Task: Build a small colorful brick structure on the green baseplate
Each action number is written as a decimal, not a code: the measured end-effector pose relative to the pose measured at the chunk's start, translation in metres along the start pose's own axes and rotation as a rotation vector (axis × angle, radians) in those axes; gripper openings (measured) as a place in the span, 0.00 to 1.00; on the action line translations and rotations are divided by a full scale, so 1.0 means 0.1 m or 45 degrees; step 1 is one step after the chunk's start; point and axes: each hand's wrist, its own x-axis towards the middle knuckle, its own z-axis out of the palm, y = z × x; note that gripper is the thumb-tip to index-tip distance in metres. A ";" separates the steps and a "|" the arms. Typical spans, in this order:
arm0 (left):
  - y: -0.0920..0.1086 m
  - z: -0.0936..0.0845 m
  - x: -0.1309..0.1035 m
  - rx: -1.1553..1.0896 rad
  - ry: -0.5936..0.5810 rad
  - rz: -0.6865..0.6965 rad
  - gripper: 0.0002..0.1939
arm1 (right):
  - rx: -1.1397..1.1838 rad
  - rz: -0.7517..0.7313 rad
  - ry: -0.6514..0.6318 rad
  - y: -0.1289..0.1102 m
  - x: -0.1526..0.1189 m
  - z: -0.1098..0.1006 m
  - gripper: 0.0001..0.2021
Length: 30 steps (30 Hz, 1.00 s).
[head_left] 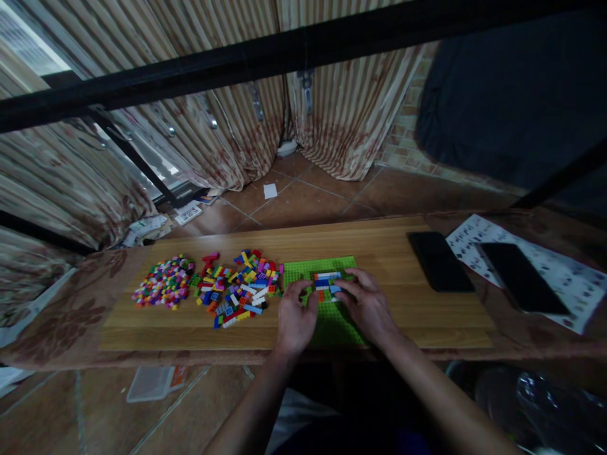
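Observation:
A green studded baseplate (294, 268) lies on the wooden board, with a small build of joined toy bricks (322, 284) near its middle. White, dark blue and orange pieces show in that build. My left hand (294, 319) rests over the plate's left side, thumb and forefinger apart and curved at the build's left edge; I see nothing held in it. From the right, my right hand (367, 303) reaches in, with its fingertips closed on a light blue brick (334, 289) at the build's right end. The fingers partly hide the bricks and the plate.
Left of the plate lie a loose pile of mixed bricks (246, 287) and a heap of tiny coloured pieces (165, 281). A black phone (439, 260) is on the wooden board (379, 243) at right. Beyond it, another dark device (524, 278) lies on a printed sheet (478, 230).

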 end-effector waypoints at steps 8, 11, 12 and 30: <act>0.02 0.03 0.05 0.085 -0.043 0.057 0.09 | -0.013 -0.021 0.036 0.00 -0.01 0.03 0.11; 0.03 0.05 0.07 0.104 -0.057 0.055 0.08 | 0.013 -0.004 0.075 0.00 -0.03 0.05 0.11; 0.03 0.06 0.07 0.110 -0.059 0.053 0.08 | 0.027 0.004 0.084 0.00 -0.04 0.05 0.11; 0.14 0.16 0.13 0.263 -0.055 -0.050 0.13 | 0.129 0.093 0.103 0.05 -0.05 0.07 0.11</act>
